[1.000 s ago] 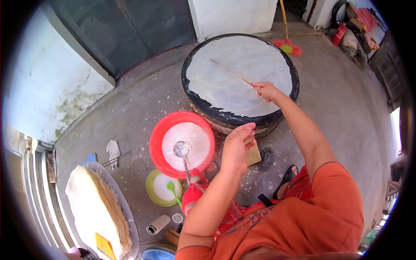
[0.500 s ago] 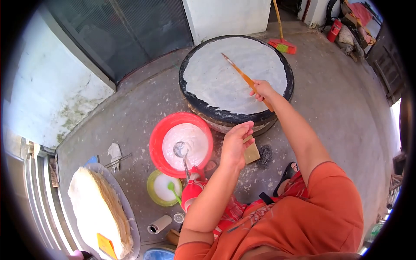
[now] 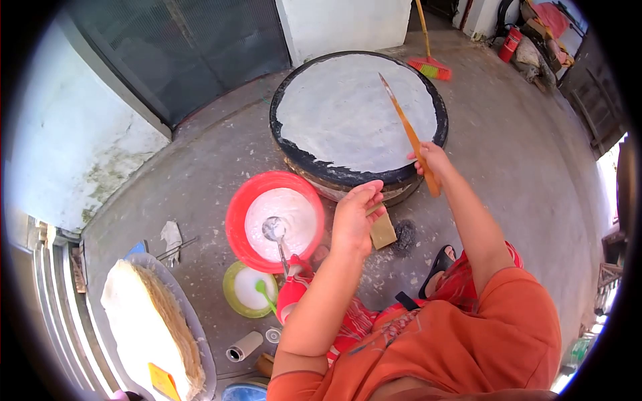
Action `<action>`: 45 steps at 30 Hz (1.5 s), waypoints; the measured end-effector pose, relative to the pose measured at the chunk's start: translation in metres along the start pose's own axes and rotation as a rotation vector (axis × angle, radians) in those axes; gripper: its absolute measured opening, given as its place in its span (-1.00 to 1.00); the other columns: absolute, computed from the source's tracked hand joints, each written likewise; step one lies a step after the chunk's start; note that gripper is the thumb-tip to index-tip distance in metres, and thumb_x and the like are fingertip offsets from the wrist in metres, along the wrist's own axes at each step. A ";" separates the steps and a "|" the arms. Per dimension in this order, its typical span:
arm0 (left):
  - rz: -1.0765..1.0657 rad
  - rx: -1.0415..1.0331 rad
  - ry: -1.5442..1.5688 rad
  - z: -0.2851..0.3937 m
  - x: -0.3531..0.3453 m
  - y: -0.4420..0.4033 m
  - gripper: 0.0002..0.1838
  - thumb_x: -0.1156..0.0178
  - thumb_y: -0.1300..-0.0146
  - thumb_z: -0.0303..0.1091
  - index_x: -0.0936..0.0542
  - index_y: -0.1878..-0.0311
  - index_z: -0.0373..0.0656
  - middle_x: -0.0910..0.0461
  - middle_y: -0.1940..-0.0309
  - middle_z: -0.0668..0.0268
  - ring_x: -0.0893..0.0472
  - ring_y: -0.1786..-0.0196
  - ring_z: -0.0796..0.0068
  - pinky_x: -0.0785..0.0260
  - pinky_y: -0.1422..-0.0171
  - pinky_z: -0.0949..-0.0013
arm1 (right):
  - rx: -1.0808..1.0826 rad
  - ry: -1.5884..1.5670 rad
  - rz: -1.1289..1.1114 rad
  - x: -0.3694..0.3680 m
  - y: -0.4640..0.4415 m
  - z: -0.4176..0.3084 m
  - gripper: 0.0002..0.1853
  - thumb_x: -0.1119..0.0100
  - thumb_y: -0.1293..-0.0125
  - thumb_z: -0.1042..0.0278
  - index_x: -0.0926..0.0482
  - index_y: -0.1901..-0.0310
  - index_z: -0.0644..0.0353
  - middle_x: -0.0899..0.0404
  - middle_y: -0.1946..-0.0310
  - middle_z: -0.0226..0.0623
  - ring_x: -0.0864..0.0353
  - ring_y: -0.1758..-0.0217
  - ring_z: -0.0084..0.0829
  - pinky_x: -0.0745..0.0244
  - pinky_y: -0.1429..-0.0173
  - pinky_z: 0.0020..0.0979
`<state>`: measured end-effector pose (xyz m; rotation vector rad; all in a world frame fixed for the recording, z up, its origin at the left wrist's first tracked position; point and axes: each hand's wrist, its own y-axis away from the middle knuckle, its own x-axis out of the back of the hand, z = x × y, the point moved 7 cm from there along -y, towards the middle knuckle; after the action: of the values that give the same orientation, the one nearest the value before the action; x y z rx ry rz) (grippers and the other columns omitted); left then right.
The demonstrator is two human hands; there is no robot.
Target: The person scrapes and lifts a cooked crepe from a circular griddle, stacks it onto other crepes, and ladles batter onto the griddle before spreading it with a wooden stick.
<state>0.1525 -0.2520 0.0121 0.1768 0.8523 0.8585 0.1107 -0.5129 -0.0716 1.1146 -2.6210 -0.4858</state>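
My right hand (image 3: 431,160) is closed around the wide end of a long wooden spatula (image 3: 408,127). Its narrow, whitened tip points away over the right part of a round griddle (image 3: 443,123). A thin white layer of batter (image 3: 354,110) covers most of the griddle, with a ragged edge on the near left. My left hand (image 3: 354,217) hovers in front of the griddle's near rim, fingers loosely bent, with nothing visible in it. Beyond its fingers is a tan block (image 3: 383,231) on the floor. Left of that hand, a red basin (image 3: 235,224) contains white batter and a metal ladle (image 3: 274,229).
A green bowl (image 3: 231,294) with white contents and a green spoon sits below the basin. At lower left, a stack of thin sheets (image 3: 150,321) lies on a tray with an orange scraper (image 3: 162,381). A broom (image 3: 430,67) stands behind the griddle.
The spatula has lifted and swung right, its tip moving from the middle of the griddle toward the right side. My right hand has shifted right and nearer. The batter layer looks unchanged.
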 end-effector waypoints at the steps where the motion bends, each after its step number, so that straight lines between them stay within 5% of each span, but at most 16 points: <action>1: 0.005 -0.004 0.008 0.001 0.000 0.001 -0.75 0.02 -0.22 -0.34 -0.51 0.10 -0.23 -0.51 0.15 0.31 -0.44 0.09 0.48 -0.29 0.00 0.34 | -0.010 -0.042 -0.017 0.002 0.015 0.009 -0.67 0.35 -0.32 0.41 -0.28 -0.09 0.17 -0.50 0.41 -0.20 -0.32 0.65 -0.55 -0.30 0.61 -0.53; 9: -0.018 -0.001 0.026 -0.004 -0.001 0.005 -0.75 -0.04 -0.18 -0.32 -0.52 0.12 -0.22 -0.53 0.16 0.31 -0.45 0.10 0.46 -0.29 0.01 0.34 | -0.083 -0.123 -0.041 0.032 0.085 0.080 -0.67 0.27 -0.37 0.34 -0.24 -0.13 0.16 -0.53 0.35 -0.19 -0.40 0.59 -0.55 -0.34 0.55 -0.54; 15: -0.009 0.019 0.007 -0.010 -0.004 0.007 -0.75 -0.05 -0.17 -0.32 -0.52 0.12 -0.21 -0.53 0.16 0.31 -0.45 0.09 0.45 -0.28 0.00 0.34 | -0.087 0.029 -0.001 0.020 0.079 0.077 -0.54 0.25 -0.36 0.33 -0.17 -0.29 -0.12 -0.50 0.41 -0.29 -0.41 0.57 -0.57 -0.35 0.53 -0.53; 18: -0.005 0.016 0.003 -0.012 -0.002 0.005 -0.75 -0.06 -0.16 -0.32 -0.52 0.13 -0.21 -0.53 0.17 0.31 -0.45 0.10 0.44 -0.29 0.00 0.34 | 0.420 1.105 0.213 0.011 0.073 0.048 -0.51 0.02 -0.20 0.33 -0.31 -0.21 -0.14 -0.51 0.36 -0.09 -0.58 0.33 -0.13 -0.48 0.29 -0.20; 21: 0.005 0.010 0.009 -0.011 0.001 0.004 -0.75 -0.07 -0.15 -0.31 -0.52 0.13 -0.20 -0.53 0.17 0.30 -0.46 0.11 0.44 -0.29 0.01 0.33 | 0.322 1.336 0.434 0.033 0.066 0.030 -0.55 0.05 -0.19 0.38 -0.35 -0.16 -0.11 -0.49 0.41 0.02 -0.57 0.28 -0.07 -0.47 0.26 -0.14; 23: 0.002 0.007 0.007 -0.009 0.001 0.005 -0.75 -0.07 -0.15 -0.31 -0.52 0.13 -0.21 -0.53 0.17 0.30 -0.46 0.12 0.43 -0.29 0.01 0.33 | 0.325 1.324 0.531 0.038 0.062 0.029 -0.53 0.09 -0.17 0.41 -0.38 -0.15 -0.19 -0.53 0.48 -0.03 -0.57 0.33 -0.13 -0.45 0.27 -0.15; 25: 0.001 0.004 0.008 -0.007 0.002 0.006 -0.74 -0.07 -0.16 -0.31 -0.51 0.12 -0.21 -0.53 0.17 0.30 -0.46 0.12 0.43 -0.29 0.01 0.33 | 0.484 1.089 0.426 0.029 0.060 0.042 -0.55 0.09 -0.18 0.41 -0.42 -0.13 -0.15 -0.52 0.51 -0.08 -0.57 0.36 -0.09 -0.45 0.32 -0.17; 26: 0.003 0.003 0.010 -0.006 0.002 0.006 -0.74 -0.07 -0.15 -0.31 -0.51 0.12 -0.21 -0.53 0.17 0.30 -0.46 0.12 0.43 -0.29 0.01 0.33 | 0.583 0.804 0.309 0.023 0.064 0.060 -0.59 0.09 -0.23 0.38 -0.44 -0.12 -0.13 -0.47 0.60 -0.30 -0.52 0.54 -0.29 -0.41 0.46 -0.32; 27: 0.007 0.002 0.012 -0.005 0.003 0.006 -0.74 -0.07 -0.15 -0.31 -0.50 0.12 -0.22 -0.53 0.17 0.29 -0.46 0.12 0.43 -0.29 0.01 0.33 | 0.584 0.806 0.307 0.016 0.083 0.056 -0.59 0.09 -0.23 0.38 -0.44 -0.12 -0.13 -0.47 0.60 -0.30 -0.52 0.54 -0.29 -0.41 0.46 -0.32; 29: 0.000 -0.006 0.015 -0.002 0.001 0.008 -0.73 -0.06 -0.16 -0.31 -0.50 0.11 -0.22 -0.53 0.17 0.29 -0.46 0.11 0.43 -0.29 0.01 0.33 | 0.187 0.386 -0.093 -0.006 0.104 0.076 -0.61 0.09 -0.28 0.33 -0.41 -0.15 -0.14 -0.40 0.64 -0.47 -0.35 0.66 -0.54 -0.30 0.55 -0.50; 32: -0.014 -0.011 0.017 -0.002 0.001 0.008 -0.73 -0.06 -0.16 -0.31 -0.50 0.11 -0.22 -0.53 0.17 0.29 -0.46 0.11 0.42 -0.29 0.00 0.33 | 0.147 0.157 0.054 0.020 0.110 0.085 -0.59 0.11 -0.31 0.40 -0.36 -0.19 -0.09 -0.41 0.55 -0.51 -0.29 0.53 -0.68 -0.30 0.46 -0.54; 35: -0.033 -0.004 0.014 -0.005 -0.001 0.010 -0.73 -0.06 -0.16 -0.31 -0.50 0.11 -0.22 -0.53 0.17 0.29 -0.46 0.10 0.42 -0.29 0.00 0.33 | 0.337 0.400 0.340 0.048 0.112 0.106 -0.60 0.18 -0.34 0.42 -0.35 -0.20 -0.07 -0.43 0.55 -0.50 -0.27 0.59 -0.70 -0.29 0.47 -0.59; 36: -0.038 0.002 0.009 -0.005 -0.001 0.011 -0.73 -0.05 -0.16 -0.31 -0.50 0.11 -0.22 -0.53 0.18 0.29 -0.46 0.10 0.42 -0.29 0.00 0.33 | 0.338 0.399 0.340 0.042 0.126 0.099 -0.60 0.18 -0.34 0.42 -0.35 -0.20 -0.07 -0.43 0.55 -0.50 -0.27 0.59 -0.70 -0.29 0.47 -0.59; 38: -0.030 -0.002 0.011 -0.004 0.000 0.011 -0.73 -0.05 -0.16 -0.31 -0.50 0.11 -0.22 -0.53 0.18 0.29 -0.46 0.09 0.42 -0.29 0.00 0.33 | 0.182 0.261 -0.029 0.012 0.148 0.101 -0.60 0.22 -0.36 0.41 -0.34 -0.21 -0.08 -0.45 0.54 -0.45 -0.28 0.64 -0.70 -0.30 0.49 -0.60; 41: -0.014 -0.002 0.015 -0.003 0.001 0.013 -0.73 -0.06 -0.16 -0.31 -0.50 0.11 -0.23 -0.53 0.17 0.28 -0.46 0.09 0.42 -0.29 -0.01 0.33 | 0.024 -0.161 0.068 0.027 0.148 0.115 -0.59 0.24 -0.38 0.40 -0.28 -0.24 -0.07 -0.49 0.49 -0.38 -0.32 0.67 -0.66 -0.32 0.50 -0.59; 45: -0.022 0.000 0.009 -0.006 0.000 0.013 -0.73 -0.07 -0.15 -0.31 -0.51 0.11 -0.23 -0.53 0.16 0.28 -0.46 0.09 0.41 -0.29 0.00 0.33 | 0.027 -0.082 0.111 0.052 0.125 0.148 -0.57 0.22 -0.38 0.35 -0.20 -0.28 -0.07 -0.50 0.47 -0.26 -0.39 0.62 -0.59 -0.39 0.49 -0.51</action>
<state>0.1407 -0.2445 0.0144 0.1640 0.8614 0.8394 -0.0572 -0.4391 -0.1518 0.9695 -2.7502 -0.4837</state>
